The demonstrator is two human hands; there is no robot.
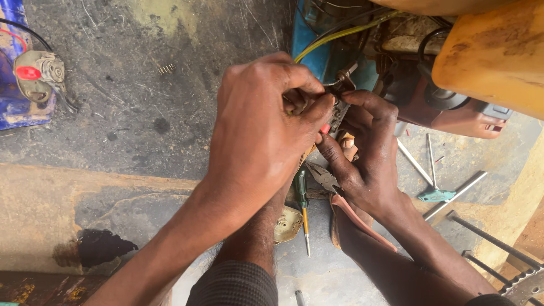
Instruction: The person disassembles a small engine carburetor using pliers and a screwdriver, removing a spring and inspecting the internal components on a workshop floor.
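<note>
Between both hands, left hand (266, 130), right hand (365, 153), small metal connector (339, 93) pinched.

Screwdriver (303, 207) below hands (317, 130), perhaps grounded

Soft, even daylight, faint shadows, mostly sharp focus throughout.

Small part pinched betw. left hand (258, 133) & right hand (362, 153) fingers mostly hidden; sprocket (524, 286) at 4 o'clock cut by edge; screwdriver (303, 209) top covered by left wrist.
</note>
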